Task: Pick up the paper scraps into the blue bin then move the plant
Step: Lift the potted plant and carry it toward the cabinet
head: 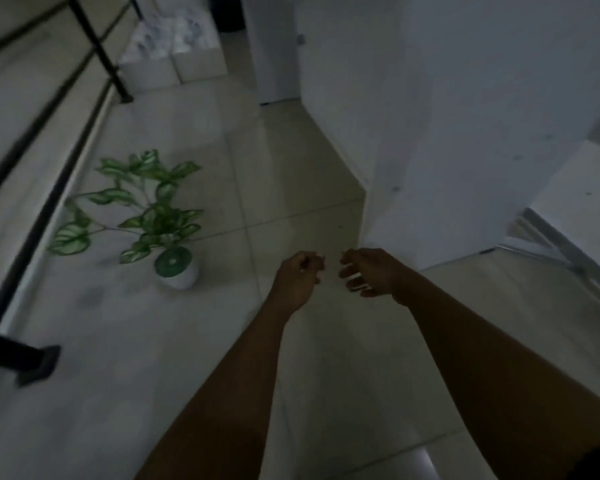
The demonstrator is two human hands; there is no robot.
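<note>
Reaching forward over the pale tiled floor (194, 358), you held both bare arms out in front of you, hands close together but apart, above a floor joint

Left hand (297, 282): fingers curled loosely inward toward the palm, back of the hand up; something small and pale showed at the fingertips, but whether it was a scrap pinched there could not be told through the blur

Right hand (368, 271): fingers half-curled and slightly fanned, pointing toward the left hand; pale streaks lay along the fingers, too blurred to say if paper or only light

Plant (142, 209): green-and-white variegated leaves on thin stems, rising from a small round white pot (179, 271); it stood on the floor to the left of your left hand, well apart from it, untouched by either hand; the stems leaned away toward the left

Black railing (39, 223): ran along the left edge of the floor, just beyond the plant, with one post foot far ahead and a black bracket near the lower left

White boxes (174, 60): stacked at the far end of the floor, beside the railing post

White wall (465, 133): on your right, its corner meeting the floor just beyond your right hand

Metal strip (561, 251): ran aslant at the far right
</note>
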